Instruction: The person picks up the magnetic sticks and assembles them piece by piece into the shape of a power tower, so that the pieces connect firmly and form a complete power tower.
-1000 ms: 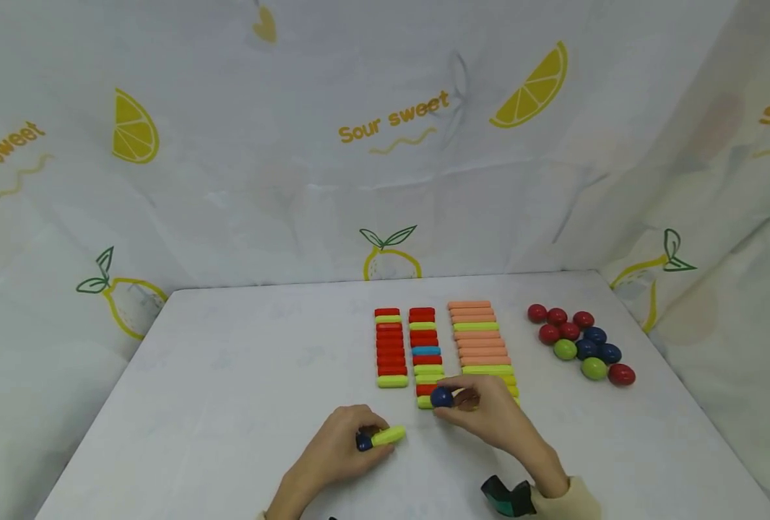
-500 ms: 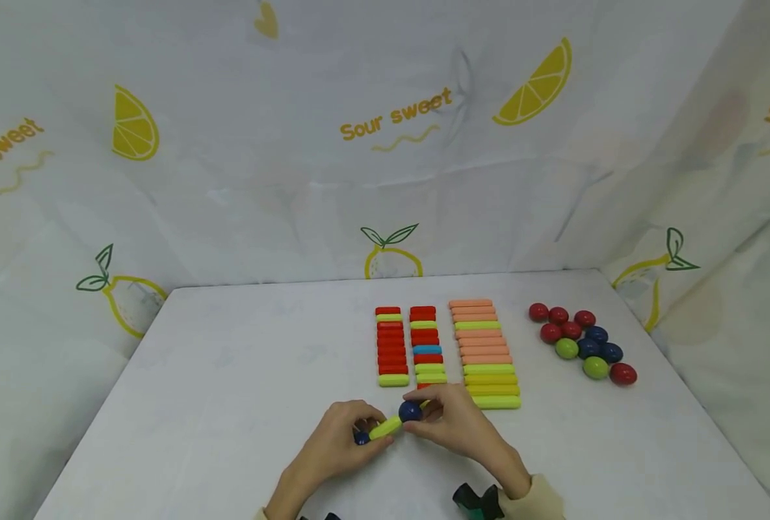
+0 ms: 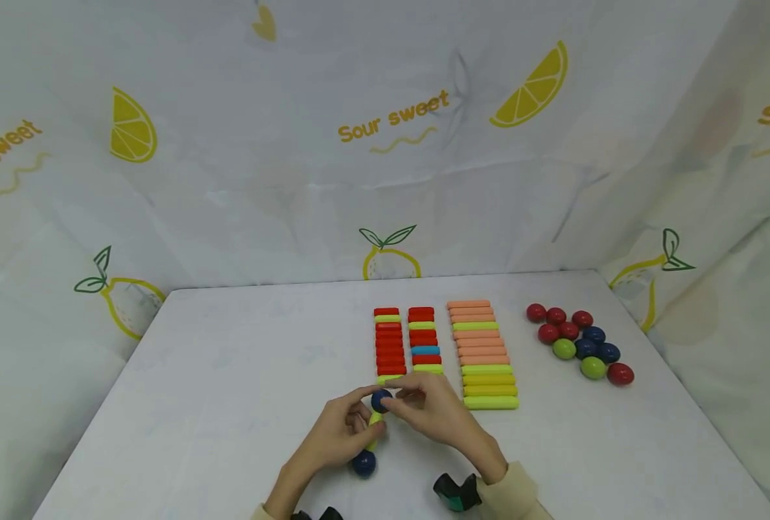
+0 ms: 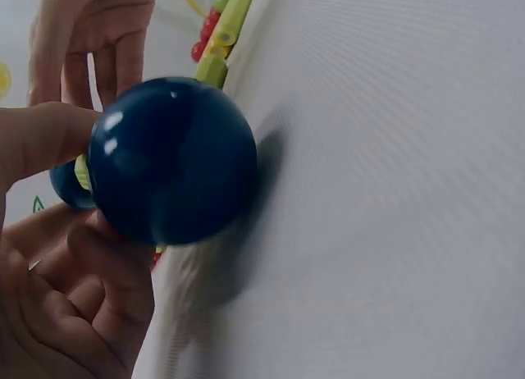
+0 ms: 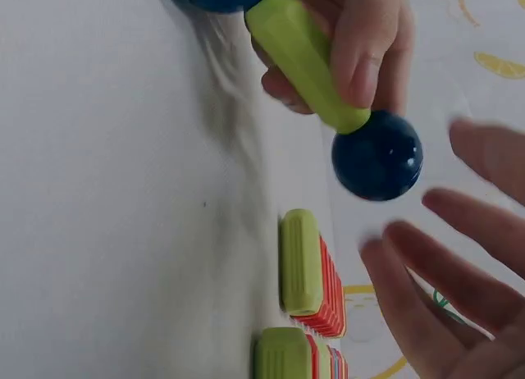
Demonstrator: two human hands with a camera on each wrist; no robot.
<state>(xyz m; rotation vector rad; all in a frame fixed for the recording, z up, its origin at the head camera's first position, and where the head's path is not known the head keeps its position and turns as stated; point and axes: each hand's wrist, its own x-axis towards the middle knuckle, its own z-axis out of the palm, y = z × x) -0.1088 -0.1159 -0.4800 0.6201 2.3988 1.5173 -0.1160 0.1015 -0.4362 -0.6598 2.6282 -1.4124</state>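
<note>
Over table (image 3: pixel 229 347), left hand (image 3: pixel 341 435) pinches green rod (image 5: pixel 305 59) between 2 blue balls (image 5: pixel 377 156); right hand (image 3: pixel 433 410) beside 1, fingers (image 5: pixel 451 274) spread.

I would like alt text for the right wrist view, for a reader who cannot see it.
The left hand pinches a lime-green stick with a dark blue ball at each end. The right hand, fingers spread, is close to the lower ball. Below, rows of sticks lie on a white table.

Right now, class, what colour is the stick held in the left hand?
Lime green; the stick shows best in the right wrist view.
</note>
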